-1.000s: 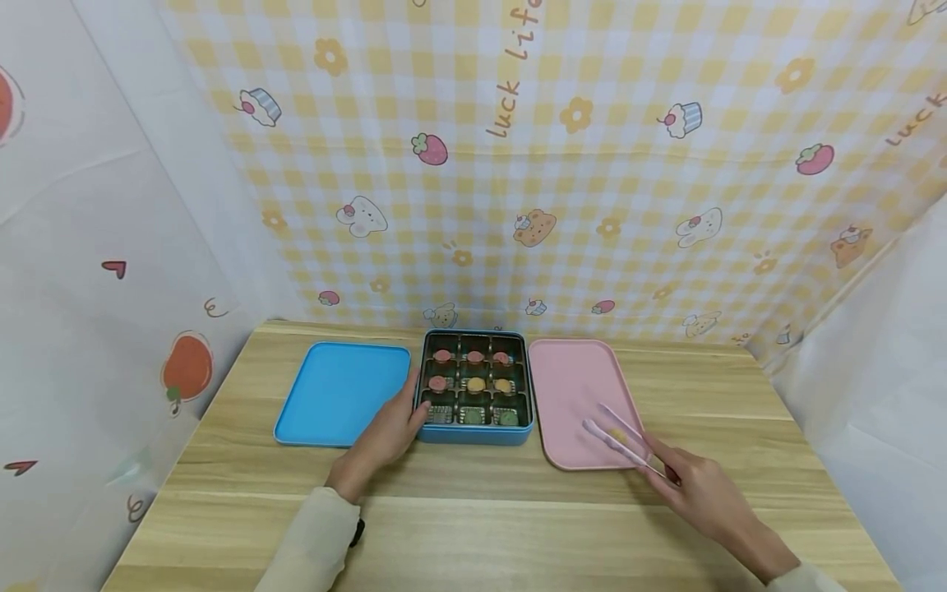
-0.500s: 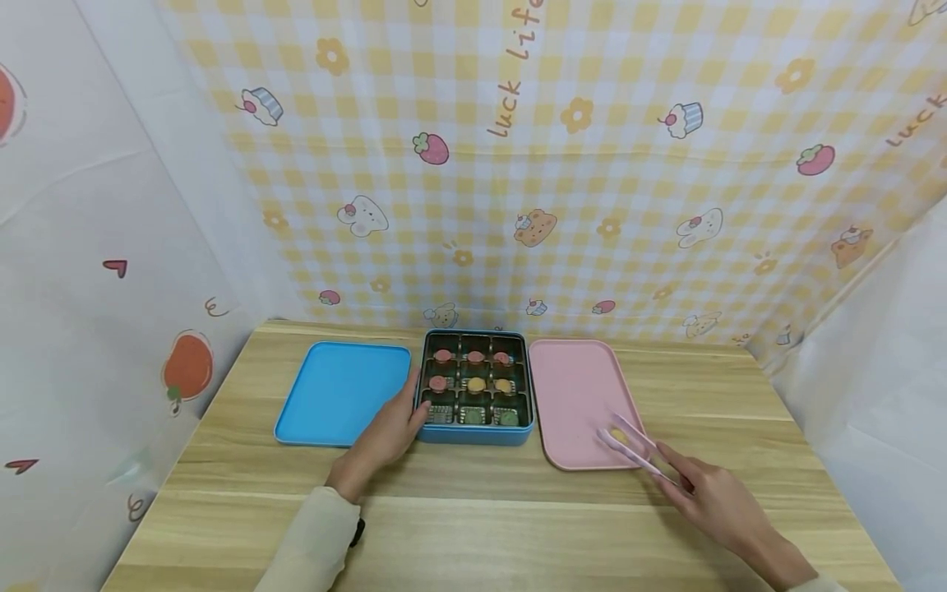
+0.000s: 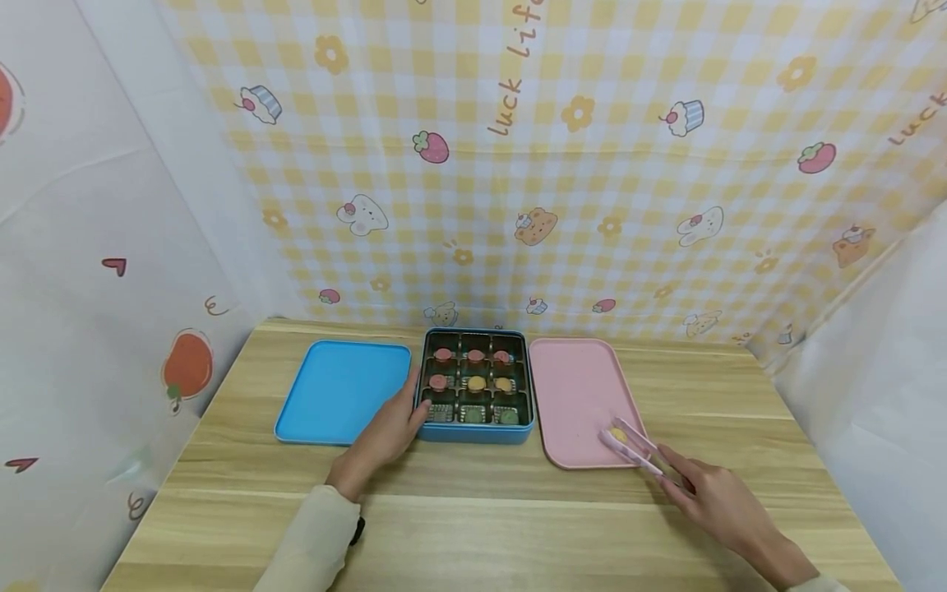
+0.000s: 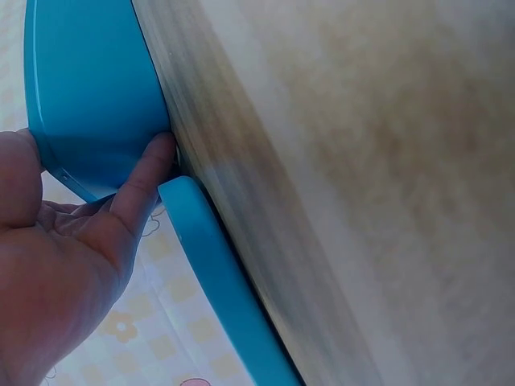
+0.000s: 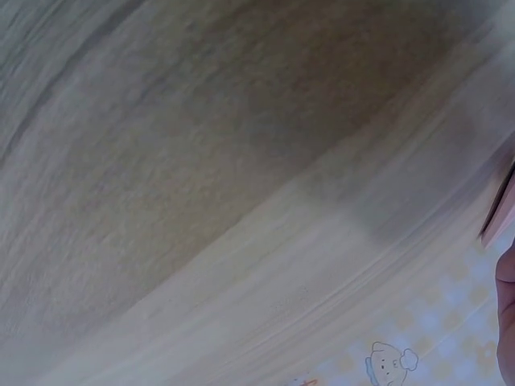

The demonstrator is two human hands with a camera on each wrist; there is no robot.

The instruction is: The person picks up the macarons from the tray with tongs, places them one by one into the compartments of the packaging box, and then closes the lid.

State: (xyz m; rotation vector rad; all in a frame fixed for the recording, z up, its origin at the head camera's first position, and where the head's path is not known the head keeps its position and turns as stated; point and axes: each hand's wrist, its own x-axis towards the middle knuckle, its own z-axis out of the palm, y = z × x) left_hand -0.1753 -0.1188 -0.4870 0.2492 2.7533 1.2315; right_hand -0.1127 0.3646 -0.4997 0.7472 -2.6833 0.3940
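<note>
My left hand (image 3: 388, 427) holds the left side of an open blue tin (image 3: 473, 433), thumb over the front-left rim; the left wrist view shows fingers along the tin's wall (image 4: 96, 88). Its dark divided insert carries small round cookie-like pieces: red ones (image 3: 476, 356) at the back, a red (image 3: 438, 382) and two yellow (image 3: 477, 384) in the middle, two green (image 3: 509, 418) in front. Ribbed liner shows in the front-left compartment. My right hand (image 3: 721, 501) grips pale pink tongs (image 3: 635, 454), their tips either side of a yellow round piece (image 3: 618, 434) over the pink tray (image 3: 577, 386).
A blue lid (image 3: 344, 393) lies left of the tin, its edge (image 4: 213, 273) close to my left fingers. The pink tray sits right beside the tin. Wooden tabletop (image 3: 459, 526) stretches in front, and a checked cloth (image 3: 473, 189) hangs behind.
The right hand has drawn back slightly to the right, and the tongs' tips have come to stand around the yellow piece. The left hand and tin have stayed put.
</note>
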